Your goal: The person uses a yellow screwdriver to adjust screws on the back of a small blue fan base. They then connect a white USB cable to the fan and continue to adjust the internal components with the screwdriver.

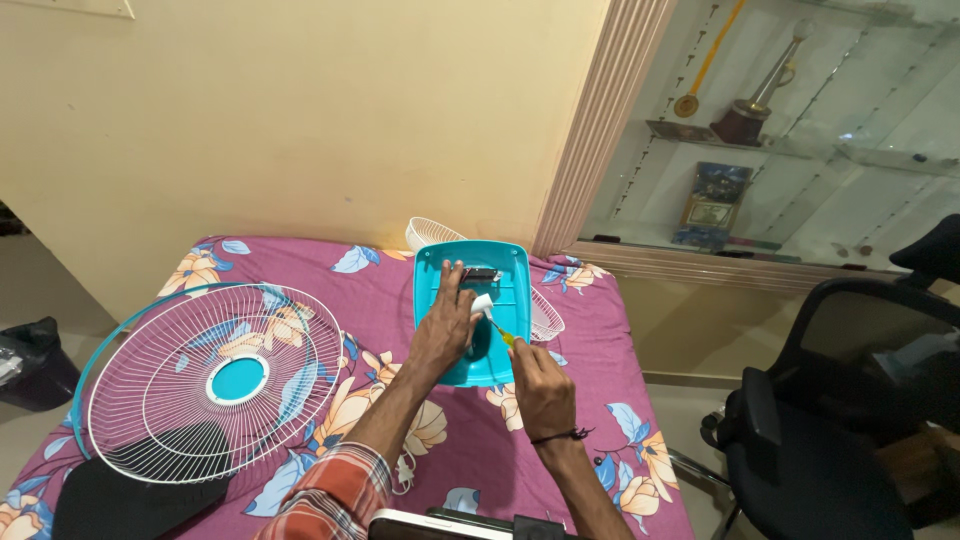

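Steadying the teal base (508, 262) on the bed (590, 420), the left hand (447, 325) is pressing flat, fingers spread. The right hand (540, 385), closed round a screwdriver (500, 332), is working a screw; next it likely needs firm, square pressure.

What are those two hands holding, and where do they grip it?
The right hand holds a screwdriver by its yellow handle. The left hand grips nothing; it presses flat on the teal fan base.

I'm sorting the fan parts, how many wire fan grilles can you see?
2: a large grille at the table's left edge, and a second grille mostly hidden beneath the teal fan base; more may be hidden.
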